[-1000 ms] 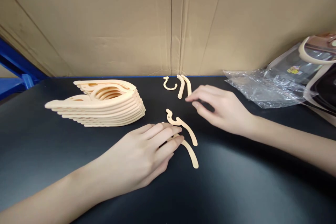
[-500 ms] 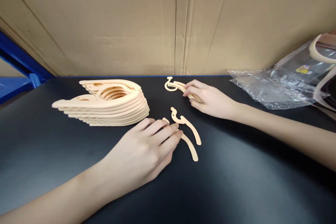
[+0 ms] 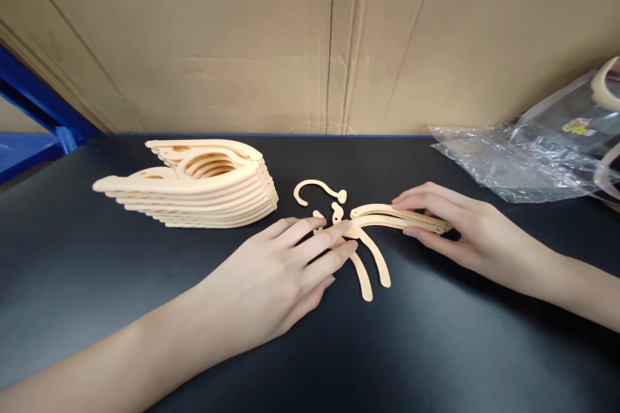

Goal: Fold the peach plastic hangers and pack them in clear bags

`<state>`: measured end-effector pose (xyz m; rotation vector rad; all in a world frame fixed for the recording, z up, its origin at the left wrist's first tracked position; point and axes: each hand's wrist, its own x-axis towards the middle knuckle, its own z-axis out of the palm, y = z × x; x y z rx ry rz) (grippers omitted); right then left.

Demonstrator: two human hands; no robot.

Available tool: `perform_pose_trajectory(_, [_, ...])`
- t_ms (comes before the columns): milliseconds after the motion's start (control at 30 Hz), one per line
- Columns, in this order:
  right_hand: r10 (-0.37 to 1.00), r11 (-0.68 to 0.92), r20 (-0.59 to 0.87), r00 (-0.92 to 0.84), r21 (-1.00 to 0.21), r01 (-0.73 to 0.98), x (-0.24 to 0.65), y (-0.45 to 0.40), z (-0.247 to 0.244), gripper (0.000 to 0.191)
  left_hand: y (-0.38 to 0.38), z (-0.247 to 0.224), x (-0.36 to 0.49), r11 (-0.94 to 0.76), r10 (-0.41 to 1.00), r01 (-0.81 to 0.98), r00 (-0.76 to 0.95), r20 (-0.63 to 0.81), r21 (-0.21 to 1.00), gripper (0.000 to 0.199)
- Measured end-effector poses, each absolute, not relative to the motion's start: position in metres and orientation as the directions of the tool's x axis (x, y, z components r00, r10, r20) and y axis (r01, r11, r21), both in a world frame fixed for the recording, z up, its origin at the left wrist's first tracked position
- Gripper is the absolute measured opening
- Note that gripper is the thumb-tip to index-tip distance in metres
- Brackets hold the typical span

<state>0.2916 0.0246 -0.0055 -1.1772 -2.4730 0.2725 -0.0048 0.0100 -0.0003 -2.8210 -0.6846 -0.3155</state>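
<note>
Slat pair (image 3: 378,209) and hook (image 3: 317,182) now drawn nearer the left hand (image 3: 285,264), so loose parts apparently cluster within reach. Right hand (image 3: 465,226): fingers clamped on pair. Left fingers cover curved pieces (image 3: 376,259); grip unclear.

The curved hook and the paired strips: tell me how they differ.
The curved hook bends round into a wide curl; the paired strips bow only gently. The right hand holds the paired strips, while no hand touches the curved hook. Both are beige.
</note>
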Motion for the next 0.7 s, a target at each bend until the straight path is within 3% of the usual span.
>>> perform_pose_trajectory(200, [0.825,0.565,0.228,-0.517,-0.308,0.765,0.294,0.034,-0.005,0.025,0.011,0.000,-0.004,-0.877,0.420,0.462,0.871,0.254,-0.133,0.039])
perform_pose_trajectory(400, [0.833,0.553,0.261,-0.489,-0.333,0.764,0.303,0.038,-0.007,0.035,0.010,0.002,-0.004,-0.878,0.415,0.458,0.872,0.259,-0.136,0.038])
perform_pose_trajectory(700, [0.837,0.533,0.328,-0.438,-0.306,0.789,0.291,0.030,-0.012,0.032,0.011,-0.003,-0.006,-0.891,0.362,0.425,0.878,0.314,-0.160,0.034])
